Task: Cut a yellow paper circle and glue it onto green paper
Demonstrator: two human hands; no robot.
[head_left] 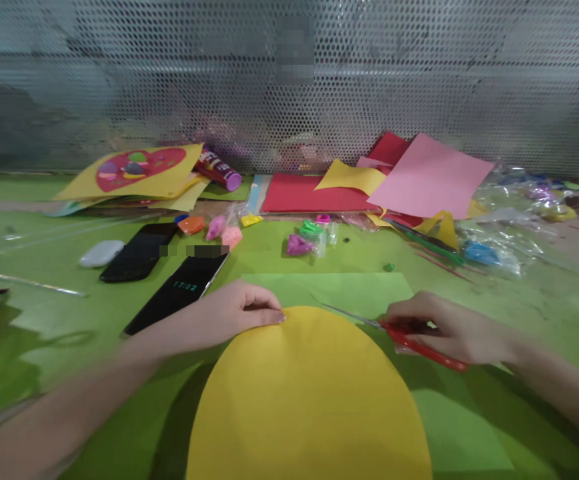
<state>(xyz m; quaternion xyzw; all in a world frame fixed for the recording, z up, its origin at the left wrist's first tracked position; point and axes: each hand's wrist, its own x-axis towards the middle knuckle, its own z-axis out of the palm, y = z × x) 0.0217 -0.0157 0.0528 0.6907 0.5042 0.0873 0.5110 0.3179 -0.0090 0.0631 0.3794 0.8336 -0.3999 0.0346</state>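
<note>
My left hand (249,310) pinches the top edge of a large yellow paper (309,400) with a rounded outline, whose lower part runs out of view. Red-handled scissors (429,350) are in my right hand (434,327), fingers wrapped round the handles. Their blades point left, close to the paper's upper right edge, and seem slightly apart. Beneath the yellow paper lies a light green sheet (469,427), partly covered by it.
Two dark phones (142,250) lie left of centre beside a white case (102,253). Small packets of coloured clay (299,245) dot the middle. Pink paper (432,177) and a red sheet (304,193) lie at the back, before a perforated metal panel (219,80). Green-handled scissors (429,243) rest right.
</note>
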